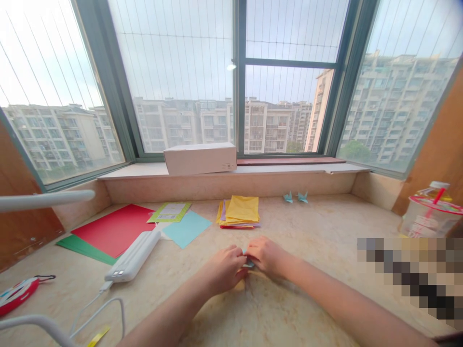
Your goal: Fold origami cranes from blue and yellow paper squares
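Between my two hands is a small piece of folded light-blue paper (249, 263), mostly covered by my fingers. My left hand (227, 267) grips it from the left with the fingers closed, thumb low. From the right, my right hand (266, 255) pinches its other side, knuckles up. Both hands are low over the stone sill, close together. Just beyond them lies a stack of yellow, purple and red paper (243, 210). Farther back on the right, two light-blue paper cranes (288, 197) stand side by side.
On the left lie red sheets (119, 229), green sheets (90, 249), a light-blue square (187, 229) and a lime-green packet (169, 212). A white power bank (133, 255) trails a cable nearby. A white box (200, 160) rests on the ledge; a lidded cup (430, 217) stands right.
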Motion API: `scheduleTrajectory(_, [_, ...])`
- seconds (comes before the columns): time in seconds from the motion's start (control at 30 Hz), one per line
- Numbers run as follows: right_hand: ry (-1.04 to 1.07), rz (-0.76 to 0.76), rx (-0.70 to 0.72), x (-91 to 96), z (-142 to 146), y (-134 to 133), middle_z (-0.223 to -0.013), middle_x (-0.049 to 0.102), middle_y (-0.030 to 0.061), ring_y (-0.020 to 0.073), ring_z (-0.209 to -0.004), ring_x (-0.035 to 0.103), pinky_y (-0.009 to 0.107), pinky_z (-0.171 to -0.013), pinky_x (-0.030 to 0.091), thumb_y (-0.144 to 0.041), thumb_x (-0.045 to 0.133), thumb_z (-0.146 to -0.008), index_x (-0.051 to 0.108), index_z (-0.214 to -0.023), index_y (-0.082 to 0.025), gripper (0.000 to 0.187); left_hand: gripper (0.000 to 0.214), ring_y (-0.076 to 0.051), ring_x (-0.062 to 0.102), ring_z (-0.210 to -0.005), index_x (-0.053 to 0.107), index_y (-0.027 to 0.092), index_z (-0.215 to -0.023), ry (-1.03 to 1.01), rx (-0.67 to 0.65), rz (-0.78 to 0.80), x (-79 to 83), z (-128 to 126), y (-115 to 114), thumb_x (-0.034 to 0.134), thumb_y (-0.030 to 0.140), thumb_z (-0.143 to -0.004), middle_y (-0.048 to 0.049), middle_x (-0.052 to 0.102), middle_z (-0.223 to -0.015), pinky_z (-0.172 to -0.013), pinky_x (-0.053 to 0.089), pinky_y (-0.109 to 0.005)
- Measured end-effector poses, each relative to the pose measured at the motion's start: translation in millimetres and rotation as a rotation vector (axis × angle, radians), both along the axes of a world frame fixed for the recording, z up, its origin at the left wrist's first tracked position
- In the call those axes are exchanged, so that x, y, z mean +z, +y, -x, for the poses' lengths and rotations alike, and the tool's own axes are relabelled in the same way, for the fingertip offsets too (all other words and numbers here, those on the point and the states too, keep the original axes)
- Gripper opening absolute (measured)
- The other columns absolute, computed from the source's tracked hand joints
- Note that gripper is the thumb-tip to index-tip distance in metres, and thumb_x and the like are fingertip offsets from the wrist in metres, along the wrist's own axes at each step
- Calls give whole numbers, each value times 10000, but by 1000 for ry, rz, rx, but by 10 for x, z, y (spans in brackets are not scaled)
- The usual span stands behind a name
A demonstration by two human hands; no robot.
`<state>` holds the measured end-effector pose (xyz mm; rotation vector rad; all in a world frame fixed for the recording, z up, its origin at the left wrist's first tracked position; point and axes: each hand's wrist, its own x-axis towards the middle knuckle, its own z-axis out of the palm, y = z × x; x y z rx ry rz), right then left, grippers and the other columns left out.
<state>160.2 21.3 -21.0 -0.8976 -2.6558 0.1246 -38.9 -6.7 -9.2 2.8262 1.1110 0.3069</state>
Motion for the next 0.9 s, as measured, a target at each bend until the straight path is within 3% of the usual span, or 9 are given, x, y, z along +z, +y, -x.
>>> scheduleTrajectory(0.13, [28, 28, 131, 12, -136, -12, -973, 726, 56, 211, -911, 634, 348, -857, 404, -305, 608, -910, 744, -933, -222, 161, 150, -196, 604, -833, 697, 228, -891, 59, -39, -49, 32, 40, 25, 550, 228, -921, -37, 669, -879, -667, 437, -261])
scheduleTrajectory(0.23, [93, 52, 104, -34, -191, -2, -1015, 705, 60, 218, -946, 618, 349, -871, 406, -346, 636, -890, 757, -928, -232, 170, 180, -189, 597, -816, 674, 216, -869, 102, -40, -93, 31, 35, 37, 510, 196, -940, -36, 663, -879, -658, 432, -262])
scheduleTrajectory(0.4, [139, 202, 46, -88, -192, 5, -852, 669, 33, 168, -808, 611, 271, -765, 436, -343, 573, -934, 754, -904, -221, 221, 169, -197, 592, -826, 629, 180, -847, 139, 3, -133, -19, -26, 28, 490, 193, -941, -57, 659, -892, -729, 450, -306])
scheduleTrajectory(0.6, [151, 218, -6, -35, -163, -32, -877, 678, 41, 177, -828, 612, 273, -771, 432, -301, 510, -969, 727, -921, -204, 243, 320, -183, 589, -834, 640, 161, -826, -16, 68, 11, -98, -110, 53, 385, 259, -993, -61, 642, -870, -755, 465, -292])
scheduleTrajectory(0.77, [184, 244, -69, -32, -140, -42, -855, 684, 29, 173, -817, 616, 280, -782, 424, -285, 506, -968, 725, -876, -212, 249, 190, -182, 593, -917, 641, 182, -894, -196, 195, 189, -42, -127, 21, 457, 214, -928, -42, 637, -926, -811, 464, -283])
scheduleTrajectory(0.9, [297, 313, -152, -80, -109, -26, -824, 681, 14, 161, -772, 617, 250, -718, 432, -266, 630, -884, 725, -881, -203, 115, 167, -180, 592, -911, 654, 190, -867, -212, 200, 220, -14, -137, 13, 489, 192, -895, -41, 642, -935, -801, 457, -274])
